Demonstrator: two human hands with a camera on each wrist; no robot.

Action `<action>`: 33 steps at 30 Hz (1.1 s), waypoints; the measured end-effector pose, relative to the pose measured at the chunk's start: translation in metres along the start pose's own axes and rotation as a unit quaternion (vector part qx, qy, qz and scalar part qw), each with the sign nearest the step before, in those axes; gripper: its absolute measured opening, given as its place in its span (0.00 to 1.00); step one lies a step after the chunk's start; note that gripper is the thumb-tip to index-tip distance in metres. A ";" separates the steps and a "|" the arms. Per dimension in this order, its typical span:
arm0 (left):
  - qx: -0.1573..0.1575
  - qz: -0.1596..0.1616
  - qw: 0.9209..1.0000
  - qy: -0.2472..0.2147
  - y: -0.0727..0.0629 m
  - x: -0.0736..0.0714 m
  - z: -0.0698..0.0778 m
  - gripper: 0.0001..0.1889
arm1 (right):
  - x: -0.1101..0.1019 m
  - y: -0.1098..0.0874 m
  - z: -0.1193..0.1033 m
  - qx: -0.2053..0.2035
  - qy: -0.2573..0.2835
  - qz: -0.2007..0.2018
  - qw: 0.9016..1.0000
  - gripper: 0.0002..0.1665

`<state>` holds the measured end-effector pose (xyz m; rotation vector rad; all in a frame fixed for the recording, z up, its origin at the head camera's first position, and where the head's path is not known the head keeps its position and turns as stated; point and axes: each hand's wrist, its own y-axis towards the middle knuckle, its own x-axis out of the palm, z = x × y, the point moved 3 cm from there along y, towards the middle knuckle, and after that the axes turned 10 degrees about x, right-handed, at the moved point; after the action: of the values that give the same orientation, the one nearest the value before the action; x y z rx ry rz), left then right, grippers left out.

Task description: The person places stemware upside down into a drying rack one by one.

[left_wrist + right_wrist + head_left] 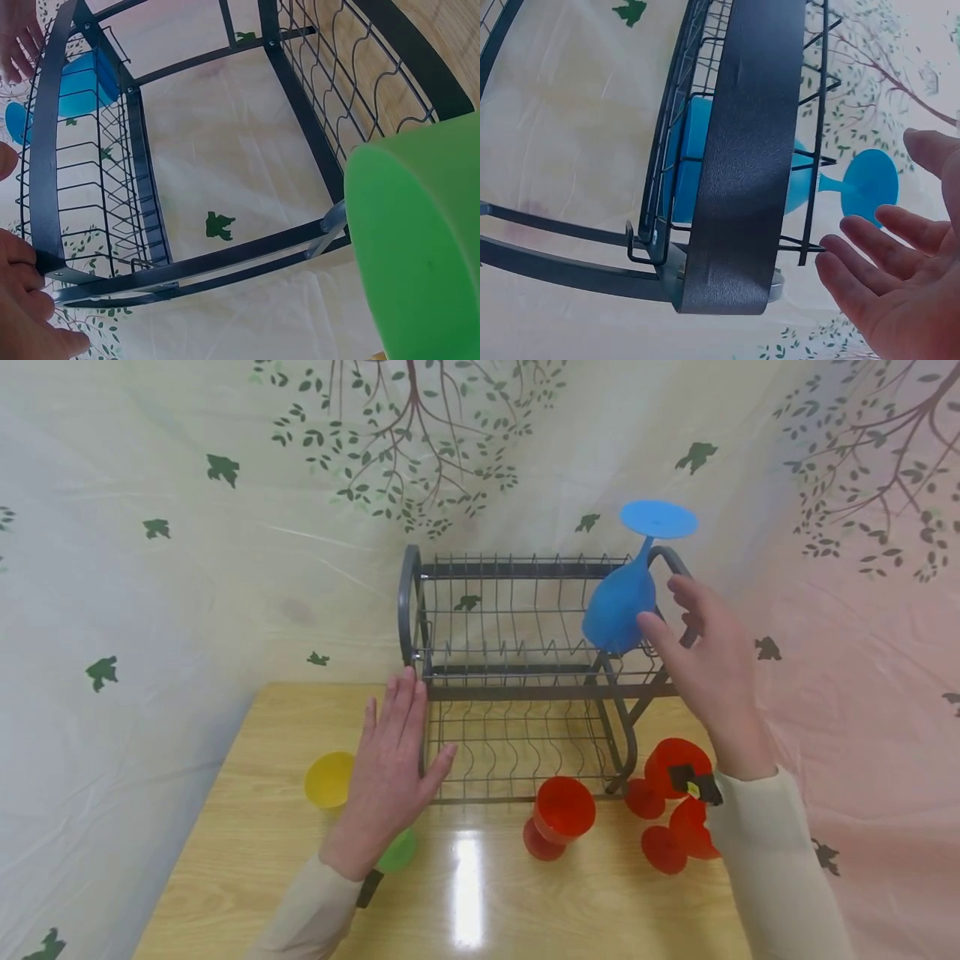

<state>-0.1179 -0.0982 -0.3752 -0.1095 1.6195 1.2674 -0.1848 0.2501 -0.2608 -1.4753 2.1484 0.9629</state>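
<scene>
A blue plastic goblet [618,610] stands upside down, slightly tilted, at the right end of the dark dish rack's [517,692] upper tier, its round foot upward. Beside it is my right hand [716,672], thumb and fingers spread apart. In the right wrist view a gap shows between the fingertips [832,262] and the goblet's foot [870,187]. My left hand [390,768] rests its straight fingers along the rack's left side, at the front corner of the upper tier. The left wrist view shows the goblet's bowl [86,82] behind the rack wires.
One red goblet [565,810] stands in front of the rack. Two more, a red goblet [678,764] and a red goblet [693,827], are at the right, partly behind my sleeve. A yellow cup [326,779] and a green cup [397,850] are partly hidden by my left hand.
</scene>
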 end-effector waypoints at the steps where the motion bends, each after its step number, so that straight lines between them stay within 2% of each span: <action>1: 0.001 0.003 1.000 -0.001 0.000 0.000 0.000 0.43 | -0.001 -0.004 0.001 0.004 0.006 0.008 1.000 0.40; 6: 0.002 0.024 1.000 -0.006 0.000 0.001 0.000 0.43 | -0.004 -0.025 0.004 0.030 0.032 0.035 0.998 0.35; 15: 0.004 0.064 0.998 -0.023 -0.007 0.006 0.004 0.41 | -0.003 -0.058 0.011 0.014 0.077 0.069 0.995 0.30; 21: 0.018 0.114 0.992 -0.041 -0.012 0.001 0.009 0.39 | -0.001 -0.076 0.018 0.021 0.104 0.072 0.992 0.30; 25: 0.033 0.149 0.987 -0.051 -0.018 -0.002 0.012 0.35 | 0.003 -0.088 0.023 0.003 0.103 0.081 0.991 0.30; 29: 0.038 0.157 0.985 -0.053 -0.025 -0.003 0.015 0.33 | 0.010 -0.103 0.028 -0.003 0.105 0.078 0.991 0.31; 33: 0.043 0.151 0.986 -0.060 -0.033 -0.001 0.019 0.32 | 0.018 -0.116 0.035 0.004 0.115 0.068 0.991 0.31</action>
<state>-0.0853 -0.0985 -0.3943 0.2707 1.6246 1.3997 -0.0876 0.2371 -0.3347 -1.5179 2.4401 0.8629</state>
